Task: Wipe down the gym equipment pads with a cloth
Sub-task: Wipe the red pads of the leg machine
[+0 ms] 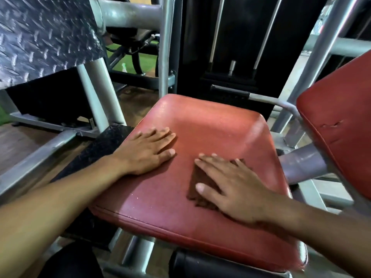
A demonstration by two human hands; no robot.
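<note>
A red padded seat (210, 125) of a gym machine fills the middle of the view. A folded brown cloth (197, 183) lies on its right half. My right hand (232, 185) presses flat on the cloth with straight, spread fingers, covering most of it. My left hand (146, 151) rests flat on the seat's left edge, fingers straight, touching only the pad. A second red pad (341, 121), the backrest, stands at the right with a small tear in its cover.
Grey steel frame tubes (166, 43) surround the seat. A black diamond-plate footplate (44, 35) rises at the upper left. The black weight stack with guide rods (232, 47) stands behind. A black roller pad (200, 265) sits below the seat's front edge.
</note>
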